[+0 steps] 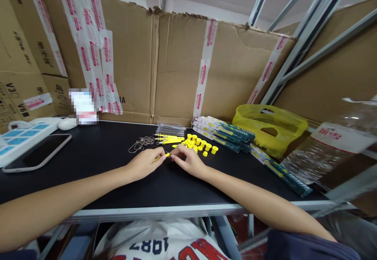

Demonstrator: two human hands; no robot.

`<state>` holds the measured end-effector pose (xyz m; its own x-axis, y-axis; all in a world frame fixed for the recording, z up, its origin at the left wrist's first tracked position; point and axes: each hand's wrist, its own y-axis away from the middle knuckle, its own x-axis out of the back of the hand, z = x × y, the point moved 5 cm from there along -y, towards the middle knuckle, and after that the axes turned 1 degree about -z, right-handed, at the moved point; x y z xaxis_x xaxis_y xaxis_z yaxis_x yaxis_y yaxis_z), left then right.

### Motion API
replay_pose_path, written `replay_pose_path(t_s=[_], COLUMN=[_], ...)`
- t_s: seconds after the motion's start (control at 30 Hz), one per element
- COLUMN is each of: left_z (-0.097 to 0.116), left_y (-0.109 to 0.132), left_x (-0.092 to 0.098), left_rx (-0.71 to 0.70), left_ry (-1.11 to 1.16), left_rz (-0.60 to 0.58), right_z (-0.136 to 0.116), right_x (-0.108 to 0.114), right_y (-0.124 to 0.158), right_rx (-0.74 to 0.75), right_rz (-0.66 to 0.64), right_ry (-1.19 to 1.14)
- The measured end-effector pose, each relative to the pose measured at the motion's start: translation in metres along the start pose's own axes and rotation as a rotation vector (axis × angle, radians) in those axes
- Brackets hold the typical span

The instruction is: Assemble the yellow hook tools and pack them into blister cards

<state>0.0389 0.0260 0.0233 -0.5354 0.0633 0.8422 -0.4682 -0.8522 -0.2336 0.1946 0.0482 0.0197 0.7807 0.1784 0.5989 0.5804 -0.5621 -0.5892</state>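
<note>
Over the black tabletop (118, 191), my left hand (146, 163) pinches a slim yellow stick (167, 155) between thumb and fingers. Close to the stick's tip, my right hand (191, 160) is closed in a pinch; whatever is in its fingertips is too small to make out. Just behind my hands lie several slim yellow sticks with black and metal ends (169, 139). To their right are scattered small yellow flanged caps (207, 147), some partly hidden by my right hand. A tangle of bent metal wire hooks (141, 144) lies behind my left hand.
Clear plastic tubes (171, 130) lie at the back. Printed green-and-white boxes (224, 132), a yellow plastic bag (269, 128) and a large clear bottle (319, 154) stand right. Left are a phone (38, 154), a power strip (29, 134) and a cardboard wall (176, 67) behind.
</note>
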Motion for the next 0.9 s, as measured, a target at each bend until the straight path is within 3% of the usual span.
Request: replay_pose_path(t_s=[0.43,0.53,0.7,0.9], left_z=[-0.0057,-0.0047,-0.0010,0.0003], left_y=[-0.0051,-0.0045,-0.0014,-0.0010], left_x=[-0.0058,-0.0070,-0.0014,-0.0047], left_rx=[-0.011,-0.028,-0.015,-0.025], left_ry=[0.162,0.145,0.068,-0.116], left_rz=[0.030,0.000,0.081,0.017], right_z=[0.0022,0.0045,0.0047,0.0033], right_x=[-0.0044,-0.0012,-0.0032,-0.0025], right_y=[0.0016,0.0015,0.0012,-0.0005], right_rx=[0.058,-0.001,-0.015,-0.034], right_rz=[-0.016,0.022,-0.035,-0.040], right_ry=[0.256,0.274,0.268,0.117])
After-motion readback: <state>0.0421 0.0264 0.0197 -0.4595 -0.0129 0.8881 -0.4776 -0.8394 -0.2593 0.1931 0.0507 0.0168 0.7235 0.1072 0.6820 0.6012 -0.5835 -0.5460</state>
